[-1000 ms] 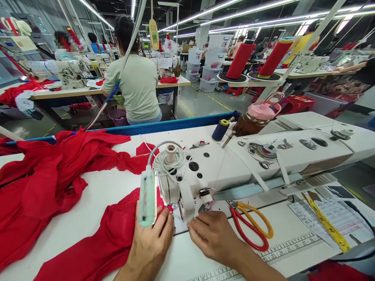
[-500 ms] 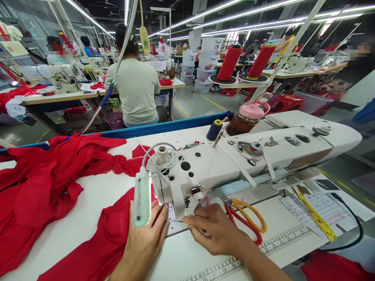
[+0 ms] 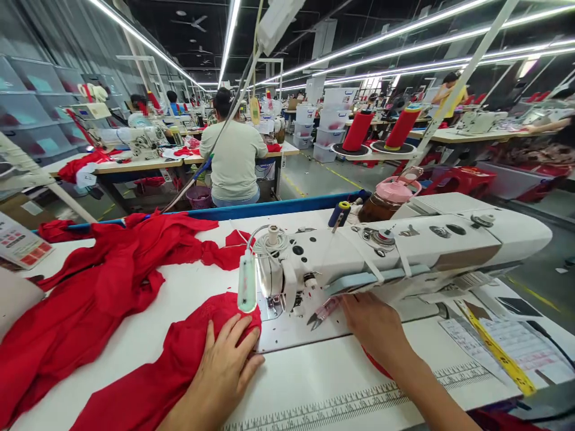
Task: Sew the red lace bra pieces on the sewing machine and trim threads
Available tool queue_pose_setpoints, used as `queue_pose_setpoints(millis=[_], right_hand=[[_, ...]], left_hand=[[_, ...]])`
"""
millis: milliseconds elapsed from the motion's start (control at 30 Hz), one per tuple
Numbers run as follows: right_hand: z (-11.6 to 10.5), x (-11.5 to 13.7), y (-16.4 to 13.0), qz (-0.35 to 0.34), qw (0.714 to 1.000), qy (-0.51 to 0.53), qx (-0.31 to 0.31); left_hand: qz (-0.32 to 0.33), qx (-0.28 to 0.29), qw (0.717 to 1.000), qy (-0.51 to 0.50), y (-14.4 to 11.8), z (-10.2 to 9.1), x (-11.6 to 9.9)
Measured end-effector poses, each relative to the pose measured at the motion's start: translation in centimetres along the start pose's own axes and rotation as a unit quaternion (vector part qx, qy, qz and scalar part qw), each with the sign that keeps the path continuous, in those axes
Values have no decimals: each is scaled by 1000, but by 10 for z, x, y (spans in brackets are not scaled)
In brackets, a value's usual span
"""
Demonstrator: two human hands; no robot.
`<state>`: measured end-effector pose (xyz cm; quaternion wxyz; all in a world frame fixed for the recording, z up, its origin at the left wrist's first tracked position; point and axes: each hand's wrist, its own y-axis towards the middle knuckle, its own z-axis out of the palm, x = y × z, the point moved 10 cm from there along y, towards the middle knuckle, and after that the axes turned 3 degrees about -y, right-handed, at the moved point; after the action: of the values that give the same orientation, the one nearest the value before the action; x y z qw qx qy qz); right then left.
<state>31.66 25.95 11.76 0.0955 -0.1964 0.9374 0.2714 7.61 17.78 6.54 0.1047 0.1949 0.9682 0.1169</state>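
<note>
My left hand (image 3: 227, 362) lies flat on a red fabric piece (image 3: 179, 359), its fingers spread near the needle end of a white sewing machine (image 3: 431, 239). My right hand (image 3: 375, 326) reaches below the machine's arm, its fingers curled at the handle end of pink-handled thread snips (image 3: 326, 310). The snips' blades point left over the metal bed plate; the fingertips are partly hidden. Under my right wrist a red scissor handle (image 3: 377, 363) shows, the remainder of the scissors covered. A small lamp (image 3: 247, 284) hangs beside the needle area.
More red fabric (image 3: 112, 293) is heaped at the left. Behind the machine stand a dark blue thread spool (image 3: 339, 214) and a pink-lidded jar (image 3: 386, 197). A yellow tape measure (image 3: 496, 347) crosses papers at the right. A person (image 3: 233, 155) sits ahead.
My right hand has moved right, from the needle area to the snips, and now covers most of the scissors. My left hand has drawn back slightly from the needle. The view has tilted up.
</note>
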Motion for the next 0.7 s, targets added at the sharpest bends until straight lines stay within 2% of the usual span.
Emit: queue_pose_setpoints(millis=[67, 133, 200, 267, 333, 433, 567, 700], right_hand=[[-4, 1, 2, -4, 1000, -12, -3], [-11, 8, 1, -21, 1000, -7, -16], [-21, 17, -2, -49, 998, 20, -36], [-31, 21, -9, -62, 995, 50, -60], [-33, 15, -20, -52, 994, 64, -69], [-21, -1, -45, -35, 996, 60, -49], [6, -26, -78, -13, 998, 55, -3], [18, -43, -87, 25, 996, 73, 52]], left_hand=[[-13, -13, 1000, -26, -5, -14, 2], [-40, -40, 995, -79, 1, -31, 11], [-80, -55, 986, -135, 15, -42, 28], [-117, -47, 979, -158, 35, -44, 47], [-148, -26, 974, -171, 52, -38, 64], [-188, 15, 961, -201, 65, -21, 78], [-237, 58, 935, -259, 64, -2, 81], [-251, 116, 888, -367, 57, 10, 77]])
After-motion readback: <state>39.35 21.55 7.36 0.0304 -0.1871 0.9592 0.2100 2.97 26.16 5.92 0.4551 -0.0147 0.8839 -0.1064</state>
